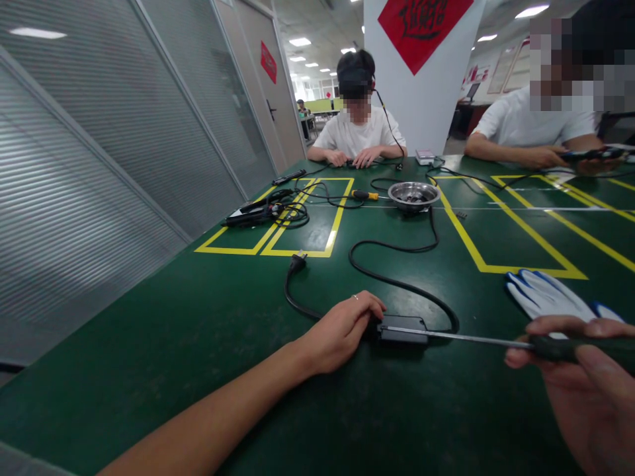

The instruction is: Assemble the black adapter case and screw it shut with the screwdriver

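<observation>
My left hand (344, 330) is closed around the left end of a black power adapter (404, 336) that rests on the green table. From the adapter run a cord ending in a two-pin plug (297, 262) and a thinner black cable (391, 283). At the right, my right hand (580, 377) holds a screwdriver (481, 340) by its dark handle. Its long metal shaft points left and crosses in front of the adapter's side. Whether the tip touches the casing I cannot tell.
White gloves with blue edges (546, 294) lie beyond my right hand. Further off are a metal bowl (414, 193) with small dark pieces, a yellow-and-black screwdriver (364, 195) and black cabled devices (258, 210). Two people sit across the table (223, 317), which bears yellow tape outlines.
</observation>
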`<state>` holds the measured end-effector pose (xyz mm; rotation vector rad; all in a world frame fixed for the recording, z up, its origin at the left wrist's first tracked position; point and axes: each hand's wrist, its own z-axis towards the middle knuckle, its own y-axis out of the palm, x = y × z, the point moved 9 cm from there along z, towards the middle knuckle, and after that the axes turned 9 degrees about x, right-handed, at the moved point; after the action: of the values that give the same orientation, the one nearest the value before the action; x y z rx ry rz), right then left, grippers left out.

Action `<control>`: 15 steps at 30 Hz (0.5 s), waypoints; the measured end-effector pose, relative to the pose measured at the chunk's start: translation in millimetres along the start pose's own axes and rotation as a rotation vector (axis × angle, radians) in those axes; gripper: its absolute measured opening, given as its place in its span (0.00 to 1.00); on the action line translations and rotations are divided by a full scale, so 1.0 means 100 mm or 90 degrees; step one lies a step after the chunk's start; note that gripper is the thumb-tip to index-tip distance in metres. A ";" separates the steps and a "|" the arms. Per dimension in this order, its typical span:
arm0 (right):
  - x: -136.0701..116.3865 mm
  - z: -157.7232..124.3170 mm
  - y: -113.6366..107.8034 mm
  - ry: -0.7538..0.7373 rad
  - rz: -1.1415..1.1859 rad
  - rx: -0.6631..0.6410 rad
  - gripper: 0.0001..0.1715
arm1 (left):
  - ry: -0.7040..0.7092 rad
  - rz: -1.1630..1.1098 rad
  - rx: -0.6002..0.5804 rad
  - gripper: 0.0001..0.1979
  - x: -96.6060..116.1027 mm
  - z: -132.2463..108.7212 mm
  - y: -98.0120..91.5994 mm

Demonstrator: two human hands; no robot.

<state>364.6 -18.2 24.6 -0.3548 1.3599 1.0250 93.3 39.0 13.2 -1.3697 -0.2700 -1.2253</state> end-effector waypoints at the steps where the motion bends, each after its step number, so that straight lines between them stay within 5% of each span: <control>1: 0.00 0.00 0.01 -0.001 0.000 -0.002 0.11 | 0.002 0.000 -0.001 0.13 0.00 0.00 0.00; 15: 0.07 -0.07 0.02 0.020 -0.038 -0.009 0.14 | 0.045 -0.016 -0.047 0.04 0.13 -0.01 -0.02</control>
<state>357.9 -19.5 17.3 -0.4202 1.3625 0.9840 96.7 32.6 24.7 -1.3864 -0.1945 -1.3133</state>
